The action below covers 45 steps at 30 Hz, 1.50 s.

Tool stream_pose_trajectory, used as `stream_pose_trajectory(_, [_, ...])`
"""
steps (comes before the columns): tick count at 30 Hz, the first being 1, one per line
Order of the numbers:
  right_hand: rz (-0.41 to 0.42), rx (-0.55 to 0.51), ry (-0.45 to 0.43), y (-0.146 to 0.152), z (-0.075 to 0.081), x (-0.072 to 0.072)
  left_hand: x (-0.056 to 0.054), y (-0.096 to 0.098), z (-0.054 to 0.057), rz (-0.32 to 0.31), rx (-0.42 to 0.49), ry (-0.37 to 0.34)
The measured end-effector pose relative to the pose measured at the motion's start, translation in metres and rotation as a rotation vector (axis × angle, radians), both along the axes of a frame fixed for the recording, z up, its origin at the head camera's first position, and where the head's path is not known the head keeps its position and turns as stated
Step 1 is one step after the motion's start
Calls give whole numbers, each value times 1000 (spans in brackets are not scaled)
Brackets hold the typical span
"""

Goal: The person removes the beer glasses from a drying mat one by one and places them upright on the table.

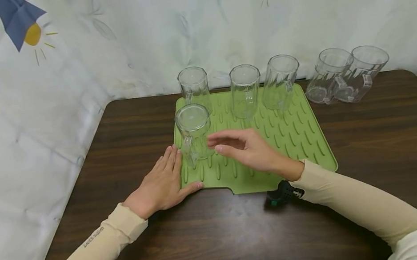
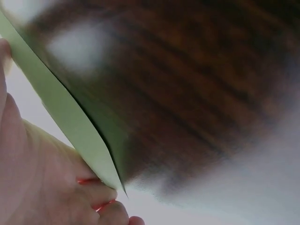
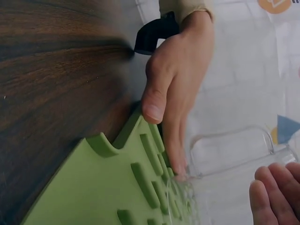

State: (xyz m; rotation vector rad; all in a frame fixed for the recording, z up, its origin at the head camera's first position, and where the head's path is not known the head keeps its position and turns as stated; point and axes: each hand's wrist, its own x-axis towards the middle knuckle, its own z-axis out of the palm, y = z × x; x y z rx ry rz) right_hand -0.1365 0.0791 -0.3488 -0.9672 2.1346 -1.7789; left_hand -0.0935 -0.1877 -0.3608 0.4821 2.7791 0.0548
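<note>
My left hand [image 1: 161, 182] lies flat along the left edge of a green ridged drying mat [image 1: 299, 143], fingers straight, thumb over its front edge. In the right wrist view, that same left hand [image 3: 185, 70] reaches down beside the mat. A clear glass mug [image 1: 193, 121] stands at the front left of the mat, its closed base facing up and its handle toward my left hand. Just right of this mug, my right hand [image 1: 249, 148] hovers with fingers loosely bent, holding nothing. Its fingertips [image 3: 267, 192] show apart from the glass in the right wrist view.
Behind stand a mug [image 1: 193, 83] at the mat's back left and two more, a middle mug [image 1: 245, 93] and a right one [image 1: 281, 78]. Two mugs [image 1: 331, 71] stand on the dark wooden table [image 1: 388, 143] right of the mat. A patterned white curtain [image 1: 139, 46] hangs behind.
</note>
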Motion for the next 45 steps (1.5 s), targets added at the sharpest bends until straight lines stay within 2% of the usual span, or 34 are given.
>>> stream_pose_trajectory(10, [55,-29,37,-13,-6,0,0,-1,0,-10,-2,11])
stream_pose_trajectory(16, [58,6,42,-17,-10,-1,-1,-1,0,-11,1,13])
stream_pose_trajectory(25, [75,48,4,-27,-15,-2,-1,0,-3,-11,7,12])
stream_pose_trajectory(37, [101,-12,-9,-44,-11,-3,-1,0,0,-11,12,-3])
stream_pose_trajectory(45, [120,-10,-80,-52,-11,0,0,0,0,-8,19,-5])
